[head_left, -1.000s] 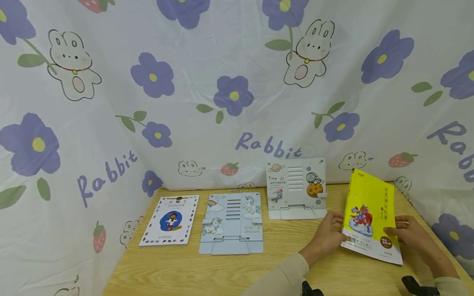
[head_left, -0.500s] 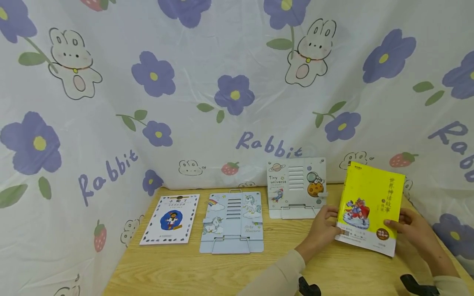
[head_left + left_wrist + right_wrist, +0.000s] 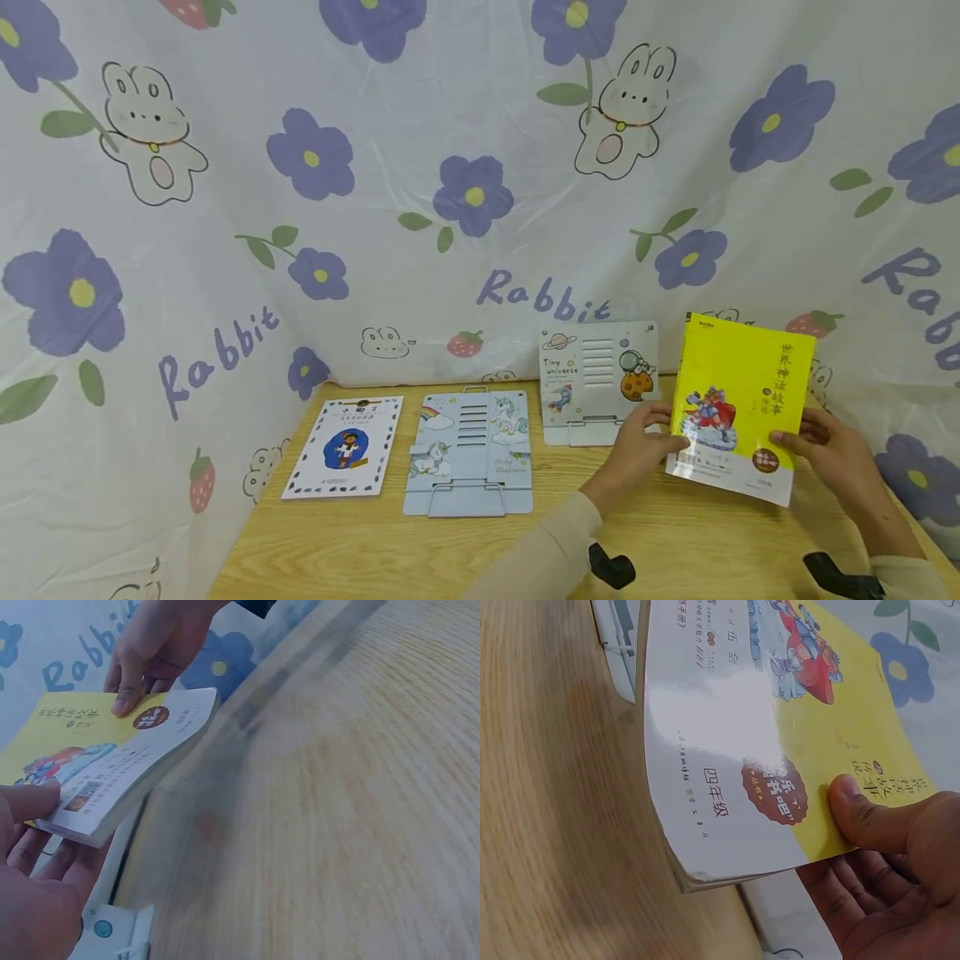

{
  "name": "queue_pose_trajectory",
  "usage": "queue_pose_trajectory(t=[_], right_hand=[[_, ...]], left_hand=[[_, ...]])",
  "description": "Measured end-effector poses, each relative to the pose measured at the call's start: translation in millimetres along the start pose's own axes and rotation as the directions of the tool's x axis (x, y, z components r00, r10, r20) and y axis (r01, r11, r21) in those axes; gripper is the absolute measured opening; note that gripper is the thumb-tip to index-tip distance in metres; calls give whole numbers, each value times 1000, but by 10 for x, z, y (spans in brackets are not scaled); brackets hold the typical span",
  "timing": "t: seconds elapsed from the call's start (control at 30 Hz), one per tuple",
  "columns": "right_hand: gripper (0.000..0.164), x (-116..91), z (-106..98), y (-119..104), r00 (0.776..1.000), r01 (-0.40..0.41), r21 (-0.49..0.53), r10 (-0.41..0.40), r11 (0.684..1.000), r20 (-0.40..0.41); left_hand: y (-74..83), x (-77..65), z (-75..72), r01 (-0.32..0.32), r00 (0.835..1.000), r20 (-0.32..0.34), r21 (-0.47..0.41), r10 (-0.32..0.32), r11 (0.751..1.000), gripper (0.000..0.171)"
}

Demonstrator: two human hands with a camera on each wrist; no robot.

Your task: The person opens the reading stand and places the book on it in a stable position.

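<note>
Head view shows the yellow book (image 3: 738, 367) held above the right part of the tabletop (image 3: 352, 550), slightly tilted, its front cover toward the camera. The grip of the left hand (image 3: 636, 446) pinches its left edge, thumb on the cover; the grip of the right hand (image 3: 834, 457) pinches the right edge in the same way. To carry it well, I judge, both thumbs should press evenly but gently, because the cover looks soft and could bend. Counting outward, there are two books: this one, and the white book (image 3: 342, 450) lying at the left. Stands are also two: the astronaut stand (image 3: 597, 362), upright near the left hand, and the unicorn stand (image 3: 472, 458), between it and the white book.
</note>
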State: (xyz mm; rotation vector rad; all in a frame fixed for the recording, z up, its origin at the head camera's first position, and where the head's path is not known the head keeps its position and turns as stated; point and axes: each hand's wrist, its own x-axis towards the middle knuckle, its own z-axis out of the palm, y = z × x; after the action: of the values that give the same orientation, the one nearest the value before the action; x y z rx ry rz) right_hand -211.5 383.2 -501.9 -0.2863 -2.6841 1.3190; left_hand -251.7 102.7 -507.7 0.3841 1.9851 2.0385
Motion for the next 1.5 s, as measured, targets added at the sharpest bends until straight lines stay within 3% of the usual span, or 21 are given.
queue_pose_trajectory(t=[0.2, 0.67, 0.87, 1.03, 1.17, 1.3, 1.5], right_hand=[[74, -4, 29, -141, 999, 32, -10, -32, 999, -8], [71, 53, 142, -411, 987, 164, 11, -164, 986, 3], [71, 85, 161, -525, 959, 258, 93, -267, 962, 95], [83, 108, 185, -606, 944, 249, 129, -271, 960, 190], [83, 134, 227, -664, 937, 243, 131, -268, 961, 222], [78, 168, 275, -736, 928, 267, 150, -296, 952, 227], [66, 228, 380, -832, 924, 319, 142, -341, 937, 171]], left_hand=[[73, 41, -107, 9, 1000, 2, 67, -9, 998, 38], [122, 96, -332, -53, 995, -84, 35, 56, 998, 37], [154, 113, -466, -96, 990, -98, 17, 97, 995, 37], [204, 113, -595, -124, 989, -84, -18, 122, 992, 39], [239, 123, -698, -121, 988, -103, -37, 116, 992, 38], [254, 138, -784, -122, 984, -136, -59, 113, 991, 35], [241, 150, -891, -126, 978, -179, -94, 108, 988, 37]])
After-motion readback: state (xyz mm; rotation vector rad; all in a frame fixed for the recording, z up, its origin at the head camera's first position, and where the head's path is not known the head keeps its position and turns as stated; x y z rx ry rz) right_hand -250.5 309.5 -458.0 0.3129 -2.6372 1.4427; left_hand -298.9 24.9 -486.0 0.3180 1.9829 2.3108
